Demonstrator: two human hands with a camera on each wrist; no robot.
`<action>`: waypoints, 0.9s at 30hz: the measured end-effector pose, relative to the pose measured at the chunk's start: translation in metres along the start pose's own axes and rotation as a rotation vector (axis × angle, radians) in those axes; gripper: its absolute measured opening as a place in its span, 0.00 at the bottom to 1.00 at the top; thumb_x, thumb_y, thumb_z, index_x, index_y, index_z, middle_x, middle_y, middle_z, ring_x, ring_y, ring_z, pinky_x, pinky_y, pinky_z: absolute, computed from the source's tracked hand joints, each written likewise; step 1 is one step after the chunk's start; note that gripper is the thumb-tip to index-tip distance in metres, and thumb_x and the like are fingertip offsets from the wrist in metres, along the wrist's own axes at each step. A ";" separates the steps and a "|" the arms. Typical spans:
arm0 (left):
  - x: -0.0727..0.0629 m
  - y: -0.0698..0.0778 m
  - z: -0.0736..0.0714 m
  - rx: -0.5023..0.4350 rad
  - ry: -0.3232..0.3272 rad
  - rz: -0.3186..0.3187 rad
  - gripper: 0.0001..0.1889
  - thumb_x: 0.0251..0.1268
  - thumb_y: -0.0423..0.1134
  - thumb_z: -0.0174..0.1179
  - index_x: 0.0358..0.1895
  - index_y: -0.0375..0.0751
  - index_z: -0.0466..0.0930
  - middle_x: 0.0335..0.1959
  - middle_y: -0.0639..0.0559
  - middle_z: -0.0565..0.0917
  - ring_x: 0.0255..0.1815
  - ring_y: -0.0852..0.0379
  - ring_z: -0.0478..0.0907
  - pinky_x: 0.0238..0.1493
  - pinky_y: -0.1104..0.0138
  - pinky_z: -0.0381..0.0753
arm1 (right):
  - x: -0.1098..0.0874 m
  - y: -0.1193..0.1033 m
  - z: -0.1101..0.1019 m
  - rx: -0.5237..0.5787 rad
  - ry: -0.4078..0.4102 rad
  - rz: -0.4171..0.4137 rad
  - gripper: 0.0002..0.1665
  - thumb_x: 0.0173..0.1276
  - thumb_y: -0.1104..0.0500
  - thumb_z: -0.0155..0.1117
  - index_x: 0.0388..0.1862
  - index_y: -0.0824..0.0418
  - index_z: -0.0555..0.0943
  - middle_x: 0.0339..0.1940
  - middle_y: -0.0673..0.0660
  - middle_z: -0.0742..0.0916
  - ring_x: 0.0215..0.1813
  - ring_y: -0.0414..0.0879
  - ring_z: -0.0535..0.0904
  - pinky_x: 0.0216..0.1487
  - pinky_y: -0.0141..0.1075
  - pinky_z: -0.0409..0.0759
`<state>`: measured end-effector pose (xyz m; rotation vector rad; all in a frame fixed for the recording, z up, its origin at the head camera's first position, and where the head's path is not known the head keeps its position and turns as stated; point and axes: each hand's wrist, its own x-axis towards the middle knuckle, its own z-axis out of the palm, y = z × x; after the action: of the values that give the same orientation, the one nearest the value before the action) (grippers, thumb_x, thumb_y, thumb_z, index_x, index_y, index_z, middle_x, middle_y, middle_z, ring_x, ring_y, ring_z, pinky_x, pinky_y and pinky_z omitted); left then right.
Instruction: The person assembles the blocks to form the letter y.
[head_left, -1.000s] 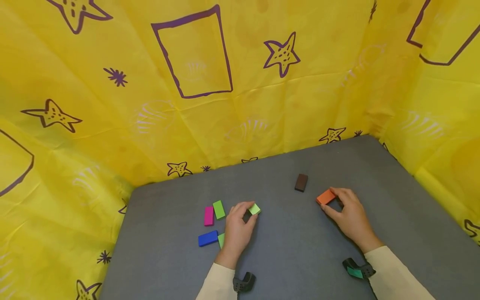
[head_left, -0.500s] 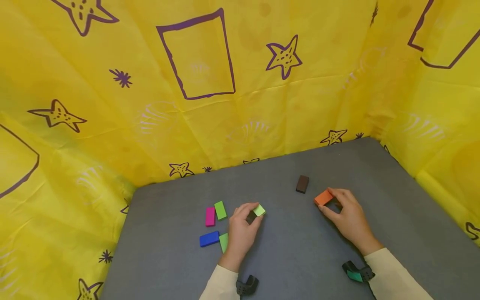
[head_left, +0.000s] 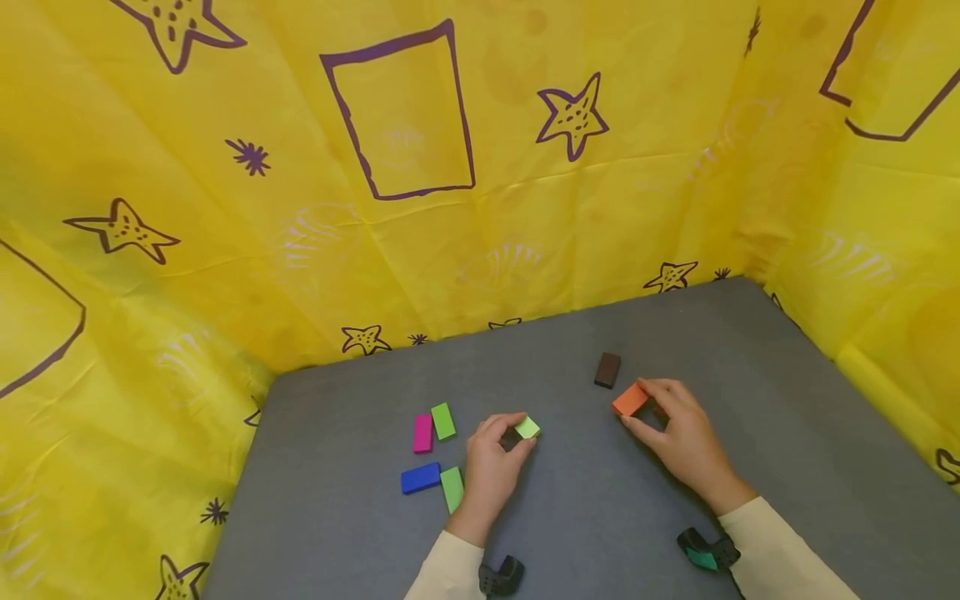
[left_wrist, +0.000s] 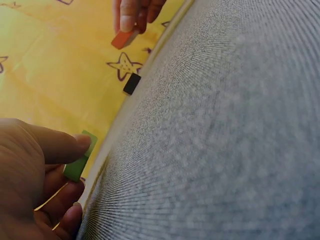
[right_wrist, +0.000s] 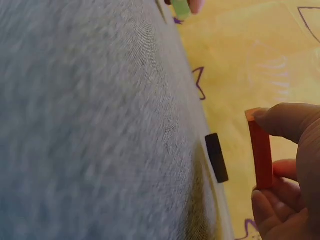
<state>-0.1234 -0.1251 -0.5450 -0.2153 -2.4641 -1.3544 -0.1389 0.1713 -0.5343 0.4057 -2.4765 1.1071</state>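
My left hand [head_left: 495, 471] pinches a light green block [head_left: 528, 427] between thumb and fingers, near the middle of the table. In the left wrist view the thumb lies across that green block [left_wrist: 80, 159]. To the right, my right hand [head_left: 686, 437] holds an orange block [head_left: 630, 400] by its ends, thumb on one and fingertips on the other, as the right wrist view of the orange block [right_wrist: 261, 149] shows. A dark brown block [head_left: 607, 370] lies on the table just beyond the orange one, to its left.
Left of my left hand, a magenta block [head_left: 423, 434] and a green block [head_left: 444, 422] lie side by side. Nearer me, a blue block [head_left: 421, 478] meets another green block [head_left: 452, 489]. The grey table [head_left: 337, 542] is backed by a yellow patterned cloth [head_left: 510, 217].
The right hand has moved left with the orange block, closer to the brown block. The left hand has shifted slightly right and nearer me with its green block, uncovering more of the green block beside the wrist.
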 end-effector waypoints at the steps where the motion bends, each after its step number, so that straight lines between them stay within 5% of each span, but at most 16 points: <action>1: 0.000 -0.001 0.001 0.004 0.003 -0.005 0.19 0.58 0.27 0.82 0.53 0.39 0.92 0.48 0.53 0.90 0.46 0.53 0.84 0.48 0.58 0.86 | 0.001 -0.002 0.001 -0.002 -0.005 -0.002 0.37 0.63 0.65 0.85 0.68 0.75 0.81 0.58 0.66 0.83 0.58 0.62 0.80 0.52 0.58 0.78; 27: 0.010 -0.007 0.017 0.089 -0.018 -0.058 0.20 0.57 0.33 0.85 0.53 0.43 0.91 0.46 0.56 0.89 0.46 0.56 0.82 0.53 0.55 0.79 | 0.033 -0.031 0.049 0.083 -0.127 -0.057 0.36 0.65 0.63 0.85 0.68 0.74 0.82 0.59 0.65 0.83 0.57 0.62 0.80 0.57 0.59 0.81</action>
<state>-0.1378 -0.1143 -0.5554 -0.1368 -2.5570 -1.2667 -0.1670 0.1109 -0.5288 0.5843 -2.5163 1.1984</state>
